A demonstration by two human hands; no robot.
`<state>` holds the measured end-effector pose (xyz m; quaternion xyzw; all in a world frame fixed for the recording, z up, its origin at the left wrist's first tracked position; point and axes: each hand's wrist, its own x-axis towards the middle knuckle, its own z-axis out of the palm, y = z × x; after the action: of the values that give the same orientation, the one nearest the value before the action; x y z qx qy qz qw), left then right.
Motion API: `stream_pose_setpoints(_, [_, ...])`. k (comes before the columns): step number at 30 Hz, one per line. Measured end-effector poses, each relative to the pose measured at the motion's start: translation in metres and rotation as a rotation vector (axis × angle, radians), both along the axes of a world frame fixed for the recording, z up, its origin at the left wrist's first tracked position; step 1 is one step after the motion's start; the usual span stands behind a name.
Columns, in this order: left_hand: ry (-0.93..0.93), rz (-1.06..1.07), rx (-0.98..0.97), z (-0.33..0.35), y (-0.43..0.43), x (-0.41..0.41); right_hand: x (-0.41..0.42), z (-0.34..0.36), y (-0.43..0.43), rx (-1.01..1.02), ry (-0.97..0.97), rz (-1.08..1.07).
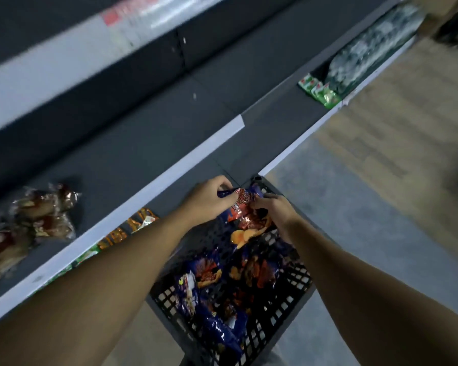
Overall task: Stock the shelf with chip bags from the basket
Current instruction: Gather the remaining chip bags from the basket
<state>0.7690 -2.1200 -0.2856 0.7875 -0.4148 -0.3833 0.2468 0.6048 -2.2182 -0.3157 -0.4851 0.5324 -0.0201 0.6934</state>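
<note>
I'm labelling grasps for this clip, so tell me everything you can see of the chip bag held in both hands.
The chip bag is glossy, foil-like and crinkled: dark blue with a red-orange panel and pictured chips at its near end; print too blurred to read. It hangs over the far end of the black lattice basket. The left hand pinches its far left edge; the right hand grips its right side.

Both bare forearms reach forward, left hand [209,198] and right hand [274,210] close together, fingers pinching 1 chip bag [245,206].
</note>
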Motion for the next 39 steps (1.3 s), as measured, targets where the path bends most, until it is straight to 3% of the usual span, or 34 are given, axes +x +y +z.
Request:
stream_pose_setpoints(4, [0.11,0.199,-0.099,0.068,0.008,0.02,0.03,0.058,-0.017,-0.073,-0.102,0.034])
stream_pose_setpoints(9, [0.258,0.321,-0.192,0.148,0.031,0.044,0.062,0.132,-0.033,0.006,-0.27,0.223])
stream_pose_setpoints(15, [0.18,0.392,-0.3,0.231,0.065,0.068,0.109,0.213,-0.028,0.109,-0.469,0.464])
stream_pose_setpoints(23, [0.042,0.717,-0.538,0.3,0.135,0.1,0.194,0.283,0.02,0.02,-0.641,0.567])
stream_pose_setpoints(29, [-0.183,0.943,-0.581,0.309,0.197,0.126,0.261,0.311,0.082,-0.113,-0.694,0.549])
stream_pose_setpoints(39, [-0.465,0.986,-0.427,0.269,0.228,0.137,0.309,0.294,0.143,-0.363,-0.655,0.556])
